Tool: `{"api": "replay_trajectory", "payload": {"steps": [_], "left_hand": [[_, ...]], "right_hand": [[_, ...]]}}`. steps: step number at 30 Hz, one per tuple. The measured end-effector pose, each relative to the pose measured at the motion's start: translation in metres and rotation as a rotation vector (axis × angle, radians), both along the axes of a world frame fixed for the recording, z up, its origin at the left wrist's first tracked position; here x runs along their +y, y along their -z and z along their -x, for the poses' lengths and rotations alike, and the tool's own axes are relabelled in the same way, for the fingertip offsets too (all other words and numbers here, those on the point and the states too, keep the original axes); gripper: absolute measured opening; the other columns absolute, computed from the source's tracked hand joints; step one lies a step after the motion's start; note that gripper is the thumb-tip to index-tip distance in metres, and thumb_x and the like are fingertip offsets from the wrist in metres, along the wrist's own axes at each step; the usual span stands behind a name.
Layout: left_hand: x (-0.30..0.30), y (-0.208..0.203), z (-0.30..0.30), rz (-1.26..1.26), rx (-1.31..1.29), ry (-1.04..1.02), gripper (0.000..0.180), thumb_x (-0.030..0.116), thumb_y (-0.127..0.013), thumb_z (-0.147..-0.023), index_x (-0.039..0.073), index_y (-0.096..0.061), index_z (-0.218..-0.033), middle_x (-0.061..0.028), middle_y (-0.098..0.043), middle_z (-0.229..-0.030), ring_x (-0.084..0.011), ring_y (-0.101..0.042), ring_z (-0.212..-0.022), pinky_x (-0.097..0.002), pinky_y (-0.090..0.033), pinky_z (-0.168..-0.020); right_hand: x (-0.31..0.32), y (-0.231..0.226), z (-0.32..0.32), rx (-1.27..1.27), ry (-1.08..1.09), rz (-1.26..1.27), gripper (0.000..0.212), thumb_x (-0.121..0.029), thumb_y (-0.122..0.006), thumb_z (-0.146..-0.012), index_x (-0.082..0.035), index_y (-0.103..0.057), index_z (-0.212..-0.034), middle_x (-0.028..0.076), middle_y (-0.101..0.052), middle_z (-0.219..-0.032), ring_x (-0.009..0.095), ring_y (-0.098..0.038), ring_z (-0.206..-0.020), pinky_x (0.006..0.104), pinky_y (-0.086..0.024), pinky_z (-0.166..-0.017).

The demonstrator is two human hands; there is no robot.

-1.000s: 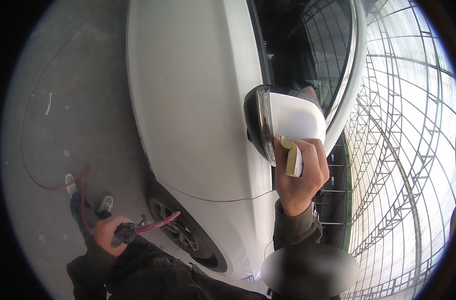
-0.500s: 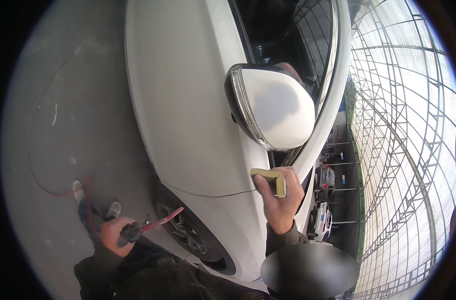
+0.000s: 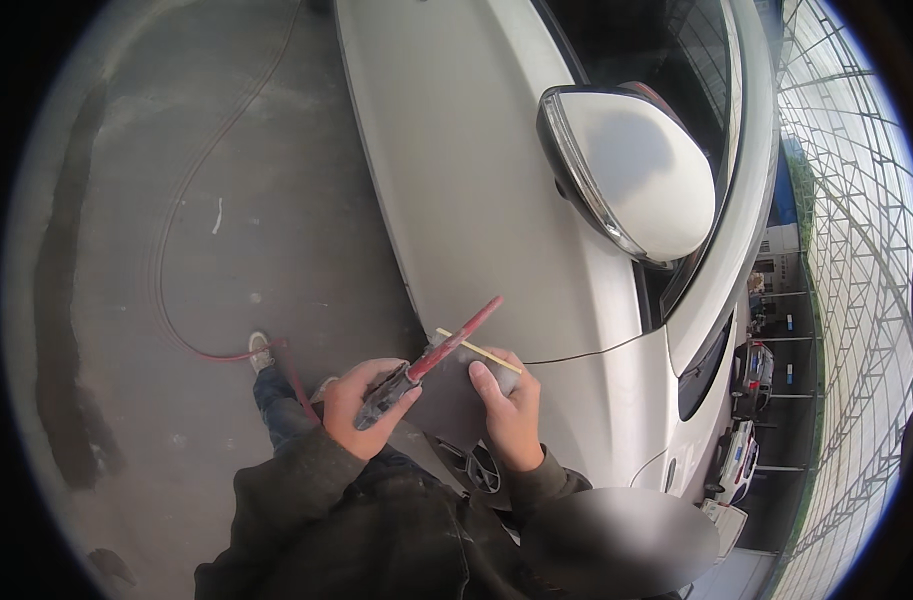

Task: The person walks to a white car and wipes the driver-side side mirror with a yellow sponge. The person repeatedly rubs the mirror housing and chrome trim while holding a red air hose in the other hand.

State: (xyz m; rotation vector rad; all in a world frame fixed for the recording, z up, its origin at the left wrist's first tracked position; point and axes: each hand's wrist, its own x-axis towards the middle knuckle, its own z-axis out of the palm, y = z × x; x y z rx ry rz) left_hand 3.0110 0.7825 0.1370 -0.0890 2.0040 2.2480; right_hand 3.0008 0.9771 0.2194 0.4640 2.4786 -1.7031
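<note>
My left hand [image 3: 348, 412] is closed round an air blow gun [image 3: 446, 350] with a dark grip and a red nozzle. Its nozzle points up and to the right, crossing in front of a thin sanding sponge [image 3: 494, 359]. My right hand [image 3: 514, 425] pinches that sponge, thumb on its grey face; a pale yellow edge shows. Both hands are close together before the white car's side panel [image 3: 476, 190]. Above and to their right is the white wing mirror [image 3: 666, 190], with a dull grey patch on its cover.
A red air hose [image 3: 166, 250] curves over the grey floor [image 3: 276, 190] at the left. My shoe [image 3: 261, 350] stands near it. Below my hands shows a car wheel [image 3: 483, 468]. Parked cars [image 3: 741, 465] stand at the far right under a framed translucent roof [image 3: 856, 260].
My right hand has come down and left with the sponge, away from below the mirror. My left hand has risen rightward with the blow gun to meet it. The view has shifted left.
</note>
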Motion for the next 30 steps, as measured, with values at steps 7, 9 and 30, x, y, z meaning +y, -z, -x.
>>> {"api": "replay_trajectory", "payload": {"steps": [7,9,30], "left_hand": [[-0.006,0.0,-0.005,-0.112,-0.171,0.088,0.028,0.014,-0.085,-0.095,0.0,-0.072,-0.116,-0.0011,-0.074,-0.092,-0.0058,-0.064,-0.085,-0.0255,-0.052,-0.078],[-0.005,-0.002,-0.005,-0.107,-0.146,0.1,0.028,0.013,-0.084,-0.096,0.001,-0.071,-0.117,-0.0006,-0.073,-0.092,-0.0052,-0.063,-0.086,-0.025,-0.051,-0.079],[-0.006,-0.007,-0.013,-0.017,0.28,0.285,0.034,0.0,-0.078,-0.081,0.0,-0.074,-0.115,-0.0172,-0.073,-0.121,-0.0336,-0.073,-0.106,-0.0371,-0.055,-0.092]], "right_hand": [[0.016,-0.003,-0.014,-0.1,-0.009,0.622,0.043,-0.025,-0.063,-0.111,0.006,-0.062,-0.141,0.009,-0.072,-0.128,0.015,-0.068,-0.116,0.0331,-0.054,-0.103],[0.031,-0.001,-0.014,-0.125,-0.078,0.674,0.046,-0.028,-0.055,-0.114,0.008,-0.06,-0.142,0.012,-0.071,-0.133,0.019,-0.068,-0.121,0.0355,-0.054,-0.106],[0.056,0.037,-0.038,-0.324,0.085,0.593,0.059,-0.035,-0.048,-0.116,0.006,-0.044,-0.159,0.022,-0.06,-0.151,0.03,-0.062,-0.136,0.0413,-0.048,-0.115]]}}
